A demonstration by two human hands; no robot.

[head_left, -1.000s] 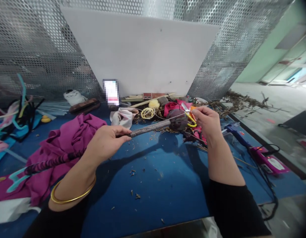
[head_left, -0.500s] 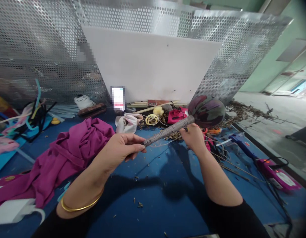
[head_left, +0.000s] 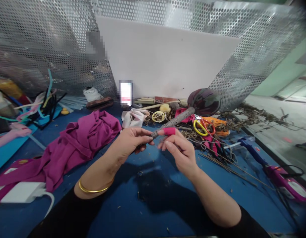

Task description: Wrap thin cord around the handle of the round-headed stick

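Observation:
My left hand is closed round the near end of a grey wrapped stick. The stick slants up to the right and ends in a round camouflage-patterned cloth ball. My right hand is beside the left, its fingers pinched at the stick's lower part; a pink band covers one fingertip. Both hands hover over the blue table.
Purple cloth lies at left. Yellow-handled scissors, a white cloth, a yellow coil and dry twigs crowd the far side. A glue gun with cable lies right. Perforated metal panels and a white board stand behind.
My right hand has slid down the stick from near the ball to just beside my left hand. The ball end has moved further away.

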